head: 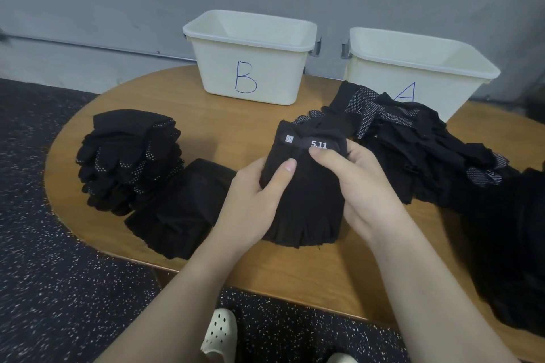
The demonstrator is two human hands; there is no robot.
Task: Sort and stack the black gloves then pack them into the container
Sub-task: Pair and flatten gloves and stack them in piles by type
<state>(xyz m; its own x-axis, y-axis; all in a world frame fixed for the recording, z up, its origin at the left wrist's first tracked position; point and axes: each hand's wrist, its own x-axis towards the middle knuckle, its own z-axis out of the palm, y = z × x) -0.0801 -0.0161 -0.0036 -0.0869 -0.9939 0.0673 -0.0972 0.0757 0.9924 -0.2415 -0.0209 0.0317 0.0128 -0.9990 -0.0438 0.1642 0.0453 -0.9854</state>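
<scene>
Holding a bundle of black fingerless gloves (pixel 303 186) over the middle of the wooden table (pixel 295 268), I grip it from both sides in the head camera's view. My left hand (pixel 253 197) curls round the bundle's left edge, thumb laid across the top. My right hand (pixel 354 186) wraps the right edge, its thumb pressed against the strap marked "5.11" (pixel 318 144). The bundle's cut finger ends point toward six o'clock.

At nine o'clock from the bundle sits a neat stack of dotted full-finger gloves (pixel 129 159), and just beside it, toward seven o'clock, a second stack of fingerless gloves (pixel 177 209) lies flat on the table. At two o'clock a loose heap of unsorted gloves (pixel 413 141) sprawls across the table, some showing white-dotted palms, spilling down the right edge toward four o'clock.

At twelve o'clock stands a cream container marked B (pixel 250 59); at one o'clock a matching container marked A (pixel 418 68) stands behind the heap, touching it. Below the table edge, at six o'clock, a pale perforated clog (pixel 219 333) rests on the speckled dark floor (pixel 59 274).
</scene>
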